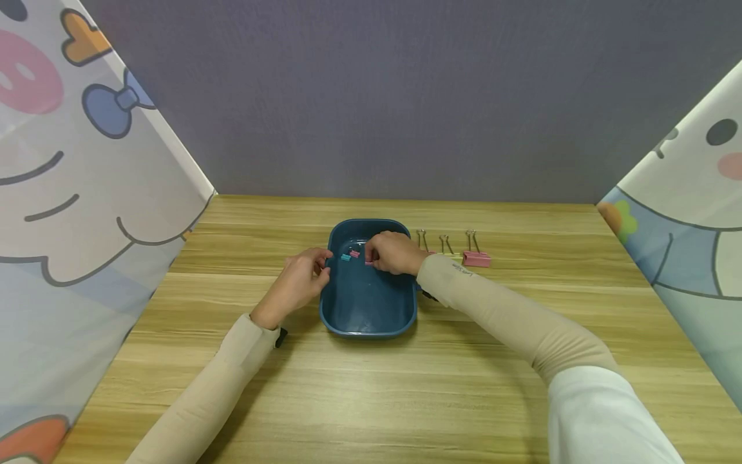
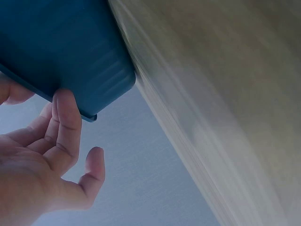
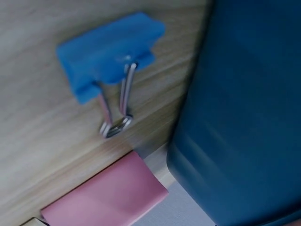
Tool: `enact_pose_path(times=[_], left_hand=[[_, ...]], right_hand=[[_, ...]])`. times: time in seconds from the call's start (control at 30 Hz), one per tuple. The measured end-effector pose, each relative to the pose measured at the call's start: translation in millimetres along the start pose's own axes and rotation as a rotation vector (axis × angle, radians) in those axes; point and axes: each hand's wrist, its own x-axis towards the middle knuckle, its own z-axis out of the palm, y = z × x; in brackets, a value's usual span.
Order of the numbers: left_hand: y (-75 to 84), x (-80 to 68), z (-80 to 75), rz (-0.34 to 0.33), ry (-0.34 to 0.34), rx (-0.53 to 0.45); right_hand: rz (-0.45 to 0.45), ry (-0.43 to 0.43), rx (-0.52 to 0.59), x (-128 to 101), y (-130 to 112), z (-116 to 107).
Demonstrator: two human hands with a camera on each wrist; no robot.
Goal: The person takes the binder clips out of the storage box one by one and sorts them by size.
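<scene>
On the wooden bench (image 1: 464, 386), the left hand (image 1: 298, 280) rests relaxed against the blue tray (image 1: 365, 316), the right hand (image 1: 394, 252) pinches a pink clip (image 1: 368, 263), and only the right wrist view shows a blue clip (image 3: 108, 54).

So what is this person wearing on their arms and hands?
Both hands, left hand and right hand, are bare. Snug beige sleeves cover both forearms to the wrists; the right one carries small dark lettering near the cuff and emerges from a white upper sleeve.
</scene>
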Motion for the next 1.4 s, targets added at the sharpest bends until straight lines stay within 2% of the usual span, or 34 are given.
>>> enact_pose_path(times=[0.4,0.53,0.73,1.03,1.4], left_hand=[[0.8,-0.2,0.6,0.007,0.001,-0.001],[1.5,0.3,0.9,0.003,-0.004,-0.004],[2.4,0.8,0.9,-0.007,-0.011,-0.009],[2.3,1.1,0.2,-0.01,-0.003,0.001],[0.8,0.7,0.2,0.0,0.001,0.005]], right_hand=[[-0.009,0.014,-0.002,-1.2,2.5,1.7],[-0.027,0.052,0.042,-2.6,4.0,1.9],[-0.103,0.135,0.127,-8.0,5.0,-0.2],[-0.18,0.207,0.199,-30.8,-1.4,-11.3],[-0.19,0.297,0.193,-65.4,1.8,-22.7]])
